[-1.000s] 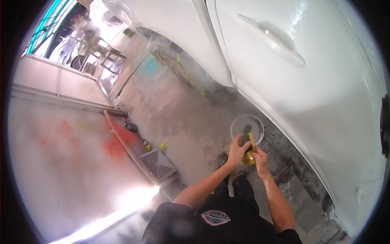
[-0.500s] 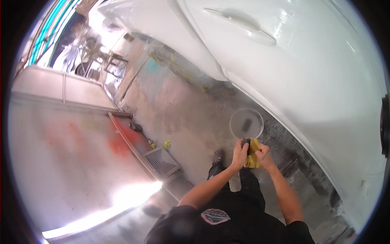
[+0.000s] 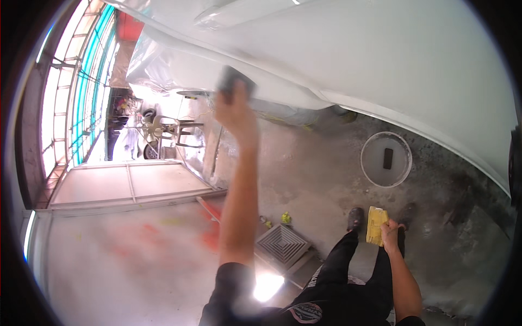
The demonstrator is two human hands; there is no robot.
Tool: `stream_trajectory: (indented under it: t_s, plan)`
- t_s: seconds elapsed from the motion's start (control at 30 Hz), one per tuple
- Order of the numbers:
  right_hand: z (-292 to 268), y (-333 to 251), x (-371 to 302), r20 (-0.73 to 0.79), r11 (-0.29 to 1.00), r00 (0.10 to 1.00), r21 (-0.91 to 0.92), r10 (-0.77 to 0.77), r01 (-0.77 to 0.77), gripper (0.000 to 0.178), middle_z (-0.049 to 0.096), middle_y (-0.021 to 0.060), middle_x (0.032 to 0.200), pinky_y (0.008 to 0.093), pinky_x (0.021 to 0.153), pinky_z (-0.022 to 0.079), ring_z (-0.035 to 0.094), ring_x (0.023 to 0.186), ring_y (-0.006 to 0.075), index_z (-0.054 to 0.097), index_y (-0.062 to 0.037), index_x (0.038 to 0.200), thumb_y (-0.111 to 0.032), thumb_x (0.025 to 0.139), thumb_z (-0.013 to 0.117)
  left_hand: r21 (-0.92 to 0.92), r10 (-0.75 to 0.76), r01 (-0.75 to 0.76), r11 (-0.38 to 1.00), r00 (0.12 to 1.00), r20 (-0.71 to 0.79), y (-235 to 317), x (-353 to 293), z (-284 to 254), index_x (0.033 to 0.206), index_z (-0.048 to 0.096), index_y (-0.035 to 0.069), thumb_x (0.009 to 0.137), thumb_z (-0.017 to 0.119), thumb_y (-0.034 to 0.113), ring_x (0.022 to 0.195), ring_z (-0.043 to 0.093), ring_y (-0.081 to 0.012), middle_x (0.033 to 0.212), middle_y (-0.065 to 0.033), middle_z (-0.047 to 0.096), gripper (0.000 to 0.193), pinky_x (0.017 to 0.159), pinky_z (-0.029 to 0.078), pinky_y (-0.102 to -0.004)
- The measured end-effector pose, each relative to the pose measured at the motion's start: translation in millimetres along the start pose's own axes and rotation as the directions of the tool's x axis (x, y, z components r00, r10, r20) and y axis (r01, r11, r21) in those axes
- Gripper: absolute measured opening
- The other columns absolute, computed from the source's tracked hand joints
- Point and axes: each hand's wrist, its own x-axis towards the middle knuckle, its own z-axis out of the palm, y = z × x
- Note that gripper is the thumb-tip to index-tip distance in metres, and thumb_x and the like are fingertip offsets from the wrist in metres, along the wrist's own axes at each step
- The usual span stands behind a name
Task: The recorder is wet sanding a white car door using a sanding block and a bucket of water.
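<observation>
My left hand (image 3: 235,114) is stretched far out over the white car body panel (image 3: 283,92), blurred by motion. Its fingers are closed on a dark grey rectangular block (image 3: 239,79); whether the block touches the panel I cannot tell. Down by my legs, my right hand (image 3: 389,234) grips the edge of a yellow rectangular pad (image 3: 376,224). Beyond the pad stands a round bucket (image 3: 371,168) of cloudy liquid on the floor, with a second dark oblong block (image 3: 387,158) in it.
The large white car (image 3: 413,65) spans the upper right. At my left is a pale board (image 3: 136,244) with red paint smudges, beside a square grey vent (image 3: 283,245). Farther off stand a stool (image 3: 187,133) and a fan (image 3: 155,129). The concrete floor (image 3: 304,168) looks wet.
My left hand has left my right and swung up and away to the far left with the dark block. My right hand keeps the yellow pad low. The view has turned left.
</observation>
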Motion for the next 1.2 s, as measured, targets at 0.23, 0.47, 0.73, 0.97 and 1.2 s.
stream_trajectory:
  t_s: [0.23, 0.47, 0.73, 0.97, 1.2]
  plan:
    - [31, 15, 9, 0.037, 0.998, 0.998, -0.030, 0.047, -0.046, 0.021, 0.062, -0.0003, 0.086, 0.0321, 0.071, 0.050, 0.058, 0.079, 0.0102, 0.066, 0.0049, 0.101, -0.010, 0.093, 0.053, -0.028, 0.281, -0.287, 0.958, 0.951, -0.132, -4, 94, 24, 0.099, 0.073, -0.011, 0.090, 0.080, 0.011, 0.079, 0.068, -0.0187, 0.092, -0.0122, 0.075, 0.025, 0.073, 0.057, -0.0345]
    - [-40, -18, 24, -0.015, 0.999, 1.000, -0.043, 0.007, -0.008, 0.018, 0.058, -0.0014, 0.080, 0.0326, 0.068, 0.048, 0.054, 0.076, 0.0094, 0.063, 0.0057, 0.094, -0.010, 0.092, 0.055, 0.119, 0.221, -0.202, 0.972, 0.959, -0.177, 21, 59, 52, 0.090, 0.069, -0.009, 0.087, 0.079, 0.010, 0.075, 0.064, -0.0181, 0.088, -0.0124, 0.073, 0.022, 0.069, 0.056, -0.0343]
    - [-80, -10, 36, -0.021, 0.998, 0.998, -0.022, -0.059, 0.058, 0.018, 0.055, 0.0006, 0.077, 0.0336, 0.066, 0.045, 0.051, 0.074, 0.0093, 0.061, 0.0056, 0.093, -0.012, 0.093, 0.056, 0.021, 0.230, -0.230, 0.973, 0.955, -0.188, 67, -55, 129, 0.091, 0.066, -0.007, 0.092, 0.082, 0.012, 0.077, 0.063, -0.0161, 0.088, -0.0097, 0.070, 0.026, 0.071, 0.056, -0.0316]
    - [-88, 33, 40, 0.034, 0.998, 0.999, 0.066, -0.020, 0.018, 0.020, 0.059, 0.0007, 0.078, 0.0343, 0.064, 0.045, 0.053, 0.075, 0.0091, 0.063, 0.0047, 0.094, -0.014, 0.095, 0.055, 0.052, 0.384, -0.381, 0.923, 0.918, -0.098, 100, -165, 190, 0.101, 0.072, -0.006, 0.095, 0.085, 0.010, 0.079, 0.070, -0.0153, 0.093, -0.0093, 0.075, 0.021, 0.067, 0.057, -0.0273]
    - [-96, 106, 54, -0.056, 0.999, 0.998, -0.022, -0.038, 0.037, 0.022, 0.056, 0.0022, 0.074, 0.0375, 0.063, 0.045, 0.051, 0.070, 0.0117, 0.063, 0.0044, 0.093, -0.016, 0.093, 0.053, -0.113, 0.488, -0.475, 0.873, 0.838, 0.243, 43, -239, 198, 0.121, 0.076, -0.004, 0.091, 0.086, 0.006, 0.084, 0.073, -0.0216, 0.107, -0.0126, 0.074, 0.033, 0.069, 0.057, -0.0303]
